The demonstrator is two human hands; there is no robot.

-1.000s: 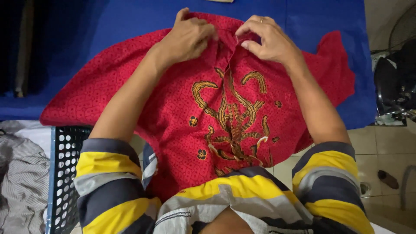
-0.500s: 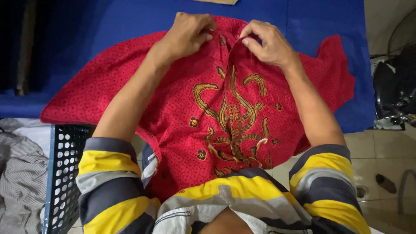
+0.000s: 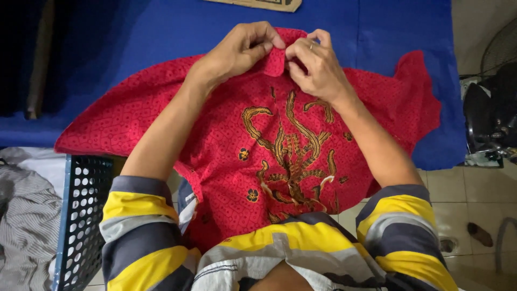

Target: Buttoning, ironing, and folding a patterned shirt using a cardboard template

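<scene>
Both hands at the far edge of a red patterned shirt (image 3: pixel 226 134), spread flat on a blue-covered surface (image 3: pixel 134 37). Left hand (image 3: pixel 239 51) curled over the collar (image 3: pixel 276 59), thumb and fingertips pinched together on the cloth of its left side. Right hand (image 3: pixel 318 67) just beside it, nearly touching, fingers bent and pinching the same collar from the right, a ring on one finger. Each grip thus clamped on the collar cloth, the small red flap standing up between the two. Nearer the body than the hands, gold and brown embroidery (image 3: pixel 288 156) running down the middle of the shirt, with small dark flowers beside it. Sleeves of the shirt fanned out to either side of the hands, the right one (image 3: pixel 414 102) reaching the edge of the surface. Hem of the shirt hanging off the near edge toward the person's striped yellow and grey top (image 3: pixel 269 253). Below and left of the left hand, a dark perforated basket (image 3: pixel 83 215) with grey striped cloth (image 3: pixel 24 215) beside it. Off to the right of the right hand, a dark fan (image 3: pixel 495 108) above a tiled floor (image 3: pixel 474 199).
</scene>
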